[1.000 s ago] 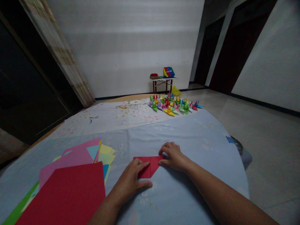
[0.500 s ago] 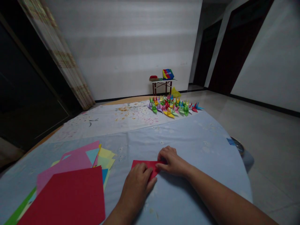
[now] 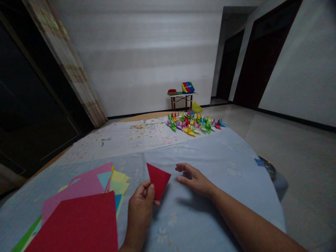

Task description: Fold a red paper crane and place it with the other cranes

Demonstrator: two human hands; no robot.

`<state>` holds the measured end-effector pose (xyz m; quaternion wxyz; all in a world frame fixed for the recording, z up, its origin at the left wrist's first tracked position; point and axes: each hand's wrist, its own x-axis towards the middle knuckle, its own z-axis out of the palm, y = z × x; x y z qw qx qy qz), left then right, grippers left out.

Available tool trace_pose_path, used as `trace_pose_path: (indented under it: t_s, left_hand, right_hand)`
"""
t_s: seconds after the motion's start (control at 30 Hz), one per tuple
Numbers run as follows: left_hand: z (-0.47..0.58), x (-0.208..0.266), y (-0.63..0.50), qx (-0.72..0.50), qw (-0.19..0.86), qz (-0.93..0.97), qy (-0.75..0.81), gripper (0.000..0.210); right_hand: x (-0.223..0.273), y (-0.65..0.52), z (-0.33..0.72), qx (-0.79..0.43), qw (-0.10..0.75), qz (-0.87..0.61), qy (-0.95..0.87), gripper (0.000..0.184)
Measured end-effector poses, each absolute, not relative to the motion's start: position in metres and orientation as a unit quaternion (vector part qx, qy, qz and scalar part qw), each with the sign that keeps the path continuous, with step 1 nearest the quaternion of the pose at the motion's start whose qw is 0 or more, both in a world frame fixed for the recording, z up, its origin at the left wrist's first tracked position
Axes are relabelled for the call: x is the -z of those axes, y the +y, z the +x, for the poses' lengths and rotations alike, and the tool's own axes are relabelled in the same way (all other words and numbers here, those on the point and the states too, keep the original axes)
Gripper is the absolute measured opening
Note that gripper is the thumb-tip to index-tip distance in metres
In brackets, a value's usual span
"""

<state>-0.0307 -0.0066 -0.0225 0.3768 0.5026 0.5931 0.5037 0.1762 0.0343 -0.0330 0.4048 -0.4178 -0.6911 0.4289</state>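
A small folded piece of red paper [image 3: 159, 180], roughly triangular, is pinched between the thumb and fingers of my left hand [image 3: 141, 206]. It is lifted off the blue tablecloth [image 3: 204, 154] and tilted. To its right, my right hand [image 3: 193, 178] hovers above the cloth with fingers apart and curved, touching nothing. Left of my left hand lies a spread pile of coloured paper sheets, with a large red sheet [image 3: 78, 224] on top and a pink sheet [image 3: 73, 189] behind it.
Many folded paper cranes [image 3: 193, 122] in several colours stand at the table's far right. A floral white cloth [image 3: 126, 136] covers the far part. Beyond, a small table [image 3: 182, 94] against the wall bears a multicoloured box [image 3: 188, 87]. A round-topped stool [image 3: 269, 168] stands right of the table.
My left hand has raised the folded red paper from the cloth and turned it. My right hand has let go of the paper and its fingers have opened.
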Motion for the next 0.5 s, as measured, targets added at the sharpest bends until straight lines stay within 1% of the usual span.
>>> trace_pose_path:
  t_s: [0.07,0.13,0.2,0.27,0.37,0.43,0.5]
  left_hand:
    - [-0.030,0.026,-0.003,-0.545,0.451,0.423,0.566,0.035]
    - [-0.027,0.032,-0.001,-0.571,0.496,0.379,0.534,0.036]
    - [-0.024,0.037,0.001,-0.566,0.511,0.375,0.527,0.036]
    - [-0.022,0.041,0.001,-0.524,0.501,0.412,0.551,0.036]
    - [-0.021,0.040,-0.001,-0.450,0.437,0.496,0.600,0.037]
    - [-0.023,0.038,-0.003,-0.423,0.349,0.553,0.627,0.036]
    - [-0.027,0.036,-0.005,-0.395,0.241,0.606,0.647,0.033]
  right_hand:
    - [0.036,0.035,0.174,-0.474,0.405,-0.394,-0.675,0.054]
    - [0.038,0.035,0.170,-0.518,0.411,-0.376,-0.649,0.058]
    - [0.040,0.036,0.167,-0.554,0.419,-0.366,-0.619,0.057]
    - [0.042,0.037,0.167,-0.562,0.422,-0.379,-0.602,0.052]
    - [0.043,0.039,0.170,-0.495,0.401,-0.443,-0.630,0.041]
    - [0.043,0.040,0.173,-0.429,0.373,-0.484,-0.666,0.038]
    - [0.043,0.039,0.175,-0.373,0.341,-0.510,-0.696,0.038]
